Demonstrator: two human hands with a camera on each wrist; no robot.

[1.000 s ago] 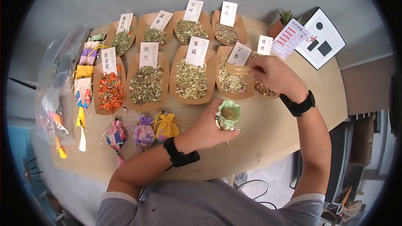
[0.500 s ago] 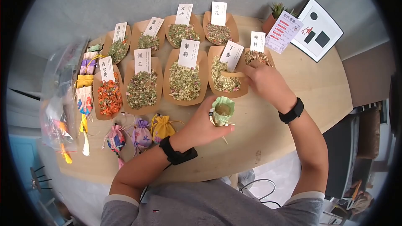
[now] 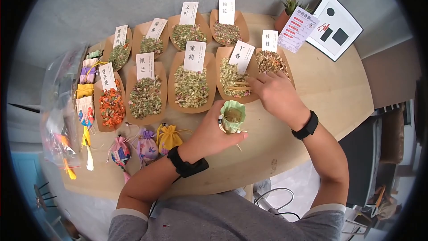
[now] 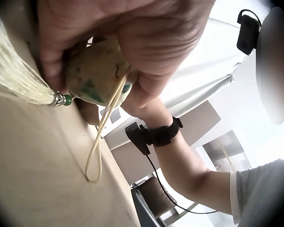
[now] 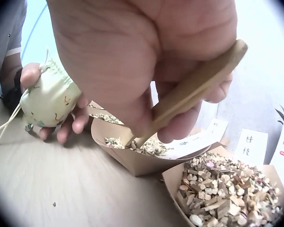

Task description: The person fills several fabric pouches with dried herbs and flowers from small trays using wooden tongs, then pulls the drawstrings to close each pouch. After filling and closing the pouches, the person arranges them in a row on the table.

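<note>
My left hand (image 3: 207,136) grips a pale green drawstring pouch (image 3: 232,118), its mouth gaping upward. A cream cord (image 4: 106,123) and a pale tassel (image 4: 19,71) hang from it in the left wrist view. With my right hand (image 3: 278,96) I pinch wooden tongs (image 5: 196,90). Their tips are down in a brown paper tray (image 5: 125,158) of pale dried petals, low among the pieces. Beside it, close under my right hand, stands a tray of chopped woody bits (image 5: 227,194) with a label card (image 5: 251,146).
Several more labelled trays of dried herbs, including orange petals (image 3: 112,107), stand in two rows. Finished-looking pouches, such as a yellow one (image 3: 169,137), lie at front left. A plastic bag (image 3: 60,111) is farther left. A potted plant (image 3: 287,11) and a framed board (image 3: 334,27) stand back right.
My right hand has moved down and closer to the petal tray, the tongs' tips now lower among the petals. The left hand keeps the pouch near the same spot; the head view has shifted slightly.
</note>
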